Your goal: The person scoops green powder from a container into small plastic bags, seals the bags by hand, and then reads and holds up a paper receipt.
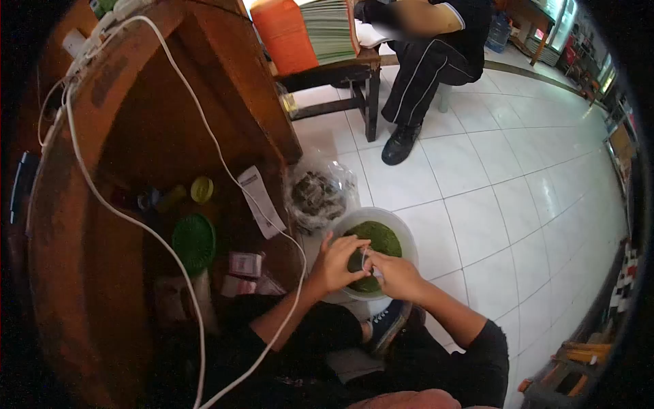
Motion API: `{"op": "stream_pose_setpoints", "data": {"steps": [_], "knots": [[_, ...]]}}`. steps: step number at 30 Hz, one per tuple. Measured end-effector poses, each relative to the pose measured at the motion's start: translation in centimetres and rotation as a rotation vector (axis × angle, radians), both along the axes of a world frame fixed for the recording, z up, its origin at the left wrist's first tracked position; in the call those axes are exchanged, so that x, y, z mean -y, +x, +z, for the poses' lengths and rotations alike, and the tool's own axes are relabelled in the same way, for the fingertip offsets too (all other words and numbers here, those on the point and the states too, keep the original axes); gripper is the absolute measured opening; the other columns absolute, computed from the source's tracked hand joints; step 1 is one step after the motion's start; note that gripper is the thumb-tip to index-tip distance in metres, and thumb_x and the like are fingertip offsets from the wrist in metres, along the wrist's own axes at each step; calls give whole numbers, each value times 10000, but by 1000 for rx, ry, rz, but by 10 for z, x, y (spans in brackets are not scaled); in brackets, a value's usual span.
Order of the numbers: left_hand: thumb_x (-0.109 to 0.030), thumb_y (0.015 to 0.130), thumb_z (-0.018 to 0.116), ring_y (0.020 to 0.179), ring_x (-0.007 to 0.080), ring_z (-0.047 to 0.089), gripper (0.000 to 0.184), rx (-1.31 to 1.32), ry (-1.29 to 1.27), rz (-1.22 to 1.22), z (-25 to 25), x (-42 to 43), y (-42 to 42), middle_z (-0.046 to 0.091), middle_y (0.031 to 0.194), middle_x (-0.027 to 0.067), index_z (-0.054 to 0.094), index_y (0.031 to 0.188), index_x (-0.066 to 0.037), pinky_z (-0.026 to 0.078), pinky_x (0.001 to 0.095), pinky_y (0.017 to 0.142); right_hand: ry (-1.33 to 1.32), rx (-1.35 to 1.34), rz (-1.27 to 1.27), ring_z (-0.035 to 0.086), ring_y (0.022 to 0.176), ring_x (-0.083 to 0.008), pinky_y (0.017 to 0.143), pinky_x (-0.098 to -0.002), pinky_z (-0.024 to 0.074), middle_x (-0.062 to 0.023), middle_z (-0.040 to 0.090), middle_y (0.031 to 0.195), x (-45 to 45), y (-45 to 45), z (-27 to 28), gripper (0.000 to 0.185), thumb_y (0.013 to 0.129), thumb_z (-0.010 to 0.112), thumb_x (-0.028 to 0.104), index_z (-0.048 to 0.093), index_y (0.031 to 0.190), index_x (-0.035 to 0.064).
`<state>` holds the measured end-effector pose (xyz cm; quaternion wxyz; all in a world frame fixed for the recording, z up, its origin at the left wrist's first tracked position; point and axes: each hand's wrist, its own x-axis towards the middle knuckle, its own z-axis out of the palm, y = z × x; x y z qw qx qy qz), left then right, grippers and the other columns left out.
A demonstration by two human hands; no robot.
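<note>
Over a white plastic bucket (411, 242) my two hands meet. The bucket contains a green, crumbly material (381, 237). My left hand (335, 267) curves its thumb and fingers around a small, pale, partly see-through thing (366, 259), whose kind I cannot make out. Closed beside it, my right hand (396, 276) pinches at the same thing from the right. Fingers cover most of it. Just behind the bucket stands a clear plastic bag (320, 194) with dark, greyish clumps inside.
A brown wooden cabinet (225, 75) rises on the left, with a white cable (146, 238) looping across. Its shelf has a green round lid (194, 244), a paper (262, 201) and small packets (245, 264). A seated person (436, 68) is by a wooden bench (371, 88) on white floor tiles (484, 225).
</note>
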<state>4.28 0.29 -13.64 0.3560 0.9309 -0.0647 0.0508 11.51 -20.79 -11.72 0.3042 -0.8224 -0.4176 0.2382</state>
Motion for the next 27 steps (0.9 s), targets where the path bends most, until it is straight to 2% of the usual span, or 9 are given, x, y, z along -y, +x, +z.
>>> {"op": "stream_pose_setpoints", "data": {"steps": [5,7,10,12,14,15,18,20,27], "knots": [[-349,772,871,1346,308,551,560,-50,-72,-76,-6,9,10,655,1318,117,679,1261,-155,210,626,1213,-155,5,-16,707,1000,-383,809,-509,560,-124,646,1373,19,-8,19,292,879,602,26,620,1142,151],[-341,783,866,1322,306,571,476,-29,-49,-76,-10,7,12,694,1232,122,707,1181,-132,200,626,1216,62,-21,-201,716,980,-366,818,-470,570,-145,700,1264,29,-13,-3,375,893,582,18,656,1231,164],[-252,787,874,1241,297,630,427,12,-230,142,5,-5,21,715,1205,124,713,1153,-101,373,507,1155,189,-95,-434,717,950,-370,830,-460,571,-166,727,1126,31,14,19,356,925,598,91,665,1272,134],[-221,796,873,1220,282,645,432,-4,-356,243,-5,-13,24,713,1227,126,711,1176,-97,436,455,1119,251,-49,-483,720,929,-367,816,-470,572,-166,730,1087,31,28,18,323,931,615,124,670,1249,117],[-157,868,836,1191,232,652,451,81,-605,442,-17,-23,28,691,1281,128,668,1274,-52,503,358,1043,111,339,-425,731,913,-361,781,-487,575,-151,741,1039,29,36,-4,282,935,662,194,682,1200,101],[-157,868,836,1191,232,652,451,83,-610,448,-17,-24,31,691,1281,128,668,1274,-52,503,358,1043,108,341,-419,731,913,-361,781,-487,575,-151,741,1039,24,34,-13,282,935,662,194,682,1200,101],[-112,970,740,1214,208,628,482,23,-1166,612,-15,-30,36,642,1340,136,554,1388,41,493,320,1060,-277,290,-243,740,871,-363,742,-502,579,-157,747,948,-2,25,-49,215,901,688,206,719,1070,77],[-109,969,737,1219,209,624,496,29,-1212,625,-17,-27,34,636,1348,136,541,1401,36,493,318,1060,-432,373,47,740,838,-373,723,-497,582,-172,734,863,-13,21,-84,146,870,668,174,730,931,56],[-43,936,752,1268,211,592,579,-32,-1156,586,-17,-34,33,601,1391,152,485,1447,12,491,332,1076,-319,528,-131,737,783,-348,656,-470,573,-159,714,780,-36,42,-96,106,856,627,117,716,847,59]]}}
